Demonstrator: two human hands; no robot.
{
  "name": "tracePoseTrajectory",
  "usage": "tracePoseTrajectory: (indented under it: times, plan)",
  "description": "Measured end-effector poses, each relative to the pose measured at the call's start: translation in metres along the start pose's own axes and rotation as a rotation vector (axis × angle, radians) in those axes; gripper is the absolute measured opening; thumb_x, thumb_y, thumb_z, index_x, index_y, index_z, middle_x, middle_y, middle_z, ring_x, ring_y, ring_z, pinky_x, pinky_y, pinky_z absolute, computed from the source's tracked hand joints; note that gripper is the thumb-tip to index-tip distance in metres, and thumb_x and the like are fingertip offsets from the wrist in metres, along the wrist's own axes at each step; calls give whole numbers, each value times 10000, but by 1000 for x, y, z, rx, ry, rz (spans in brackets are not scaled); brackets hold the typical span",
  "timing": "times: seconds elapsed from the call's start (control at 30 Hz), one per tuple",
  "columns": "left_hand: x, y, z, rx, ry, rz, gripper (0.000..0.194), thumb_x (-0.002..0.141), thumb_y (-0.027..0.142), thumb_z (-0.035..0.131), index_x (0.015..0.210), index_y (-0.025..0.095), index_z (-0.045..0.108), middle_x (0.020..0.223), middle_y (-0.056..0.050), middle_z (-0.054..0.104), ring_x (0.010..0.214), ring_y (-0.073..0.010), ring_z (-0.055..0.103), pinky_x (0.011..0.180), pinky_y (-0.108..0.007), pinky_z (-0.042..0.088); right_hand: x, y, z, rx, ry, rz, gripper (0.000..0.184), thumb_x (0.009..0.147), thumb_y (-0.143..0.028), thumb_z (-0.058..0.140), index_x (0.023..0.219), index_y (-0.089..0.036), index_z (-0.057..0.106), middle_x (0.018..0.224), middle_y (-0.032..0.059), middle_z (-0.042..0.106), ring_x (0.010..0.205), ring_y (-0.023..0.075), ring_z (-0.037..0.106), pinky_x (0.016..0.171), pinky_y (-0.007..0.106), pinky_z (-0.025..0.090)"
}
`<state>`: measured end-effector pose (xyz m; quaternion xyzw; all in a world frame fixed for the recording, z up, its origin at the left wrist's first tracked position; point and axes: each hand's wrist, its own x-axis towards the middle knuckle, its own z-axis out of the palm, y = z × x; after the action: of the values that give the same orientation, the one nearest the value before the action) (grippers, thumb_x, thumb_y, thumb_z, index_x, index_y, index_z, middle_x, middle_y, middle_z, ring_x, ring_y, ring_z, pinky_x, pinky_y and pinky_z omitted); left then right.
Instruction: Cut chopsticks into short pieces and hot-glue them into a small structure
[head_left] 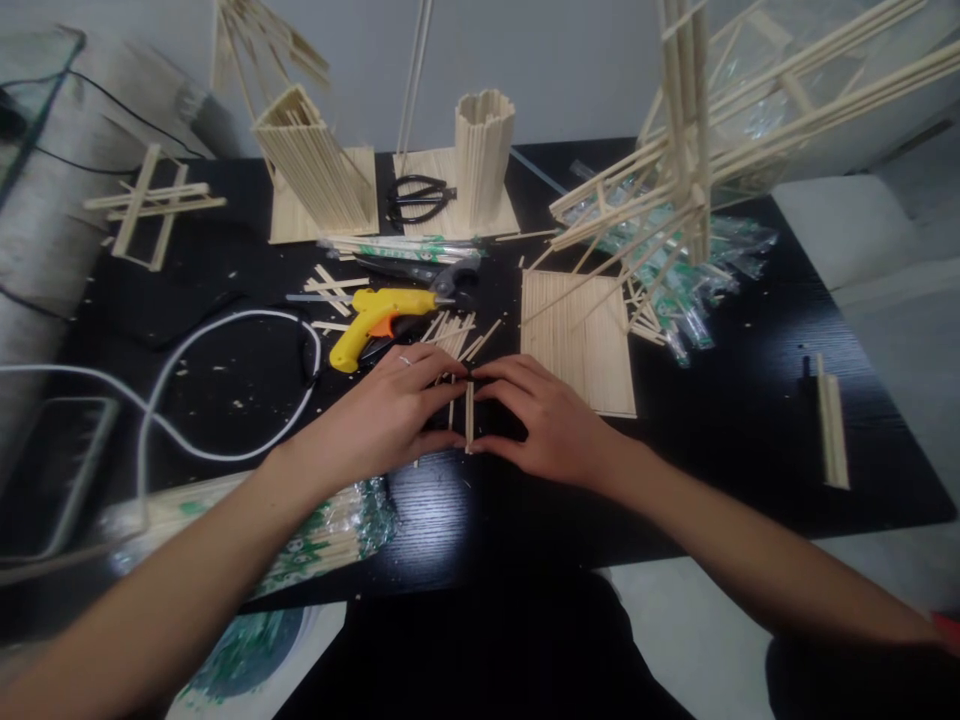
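Observation:
At the middle of the black table, a few short wooden sticks (469, 415) stand side by side between my fingertips. My left hand (386, 410), with a ring on one finger, closes on their left side. From the right, my right hand (551, 420) pinches the same sticks, thumb at the near end and fingers at the far end. Just beyond my hands lies a loose pile of cut sticks (452, 333). A yellow glue gun (384, 316) rests on its side behind my left hand. To the right of the pile is a flat panel of sticks (577, 345).
Two hollow stick towers (315, 165) (484, 150) stand on stick bases at the back. A large stick frame (690, 150) rises at the back right, over plastic packets (675, 275). A white cable (176, 345) loops on the left. A stick packet (322, 540) lies at the near left.

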<state>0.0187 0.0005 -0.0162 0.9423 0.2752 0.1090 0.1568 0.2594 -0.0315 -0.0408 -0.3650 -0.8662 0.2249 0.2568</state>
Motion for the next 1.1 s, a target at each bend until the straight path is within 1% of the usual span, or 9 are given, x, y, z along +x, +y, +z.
tracePoseTrajectory:
  times: [0.27, 0.57, 0.67, 0.73, 0.83, 0.9, 0.93, 1.03, 1.1]
  plan:
    - [0, 1, 0, -15, 0, 1, 402, 902, 375, 723, 1247, 173, 680, 1267, -129, 650, 1271, -318, 552, 1079, -528, 459, 3, 0, -2, 71, -25, 26, 363, 835, -389, 809, 1069, -176, 630, 1216, 150, 653, 1199, 303, 572, 1053, 523, 493]
    - [1, 2, 0, -18, 1, 5, 364, 896, 368, 729, 1183, 146, 696, 1253, -146, 660, 1256, -329, 561, 1084, -533, 455, 4, 0, -1, 83, -51, 55, 369, 818, -414, 824, 1041, -194, 630, 1185, 122, 638, 1168, 294, 562, 1038, 502, 485]
    - [1, 2, -4, -40, 77, -1, 290, 924, 366, 690, 1133, 166, 714, 1213, -126, 686, 1193, -298, 606, 1040, -488, 488, 4, 0, -2, 60, -46, 50, 372, 837, -417, 806, 1061, -181, 626, 1132, 122, 644, 1129, 294, 567, 1019, 494, 494]
    - [-1, 0, -10, -52, 216, -78, 215, 948, 341, 646, 1070, 183, 728, 1138, -95, 716, 1094, -255, 649, 978, -433, 519, 3, 1, -3, 39, -46, 52, 385, 846, -411, 799, 1082, -162, 624, 1107, 128, 644, 1111, 299, 569, 1011, 494, 497]
    - [-8, -9, -23, 37, 444, -345, 182, 963, 317, 585, 970, 193, 719, 1041, -57, 725, 993, -216, 657, 923, -391, 511, 2, 3, -6, 21, -53, 51, 426, 860, -385, 785, 1185, -164, 620, 1161, 137, 640, 1146, 309, 563, 1029, 516, 491]
    - [-12, -18, -31, 166, 451, -572, 256, 980, 378, 525, 961, 189, 696, 965, -43, 678, 944, -204, 623, 860, -383, 479, 1, 4, -7, 35, -57, 30, 439, 885, -351, 759, 1264, -191, 605, 1225, 131, 642, 1194, 309, 554, 1060, 532, 475]
    - [-13, -22, -34, 211, 428, -654, 296, 981, 419, 501, 955, 187, 683, 915, -34, 643, 901, -197, 605, 819, -377, 458, 1, 5, -8, 47, -60, 16, 433, 902, -324, 737, 1293, -203, 594, 1253, 126, 643, 1220, 305, 548, 1076, 535, 465]
    - [-14, -31, -39, 212, 350, -810, 359, 959, 497, 505, 936, 171, 653, 845, -30, 591, 784, -181, 544, 714, -350, 386, 1, 6, -8, 78, -67, -6, 420, 933, -228, 675, 1339, -199, 569, 1270, 118, 661, 1252, 286, 546, 1093, 517, 459]
    - [-13, -34, -37, 175, 291, -871, 401, 945, 544, 518, 898, 167, 644, 818, -37, 575, 729, -176, 508, 662, -338, 336, 1, 6, -8, 91, -64, 7, 428, 932, -191, 659, 1349, -198, 561, 1216, 107, 685, 1213, 277, 566, 1064, 505, 480]
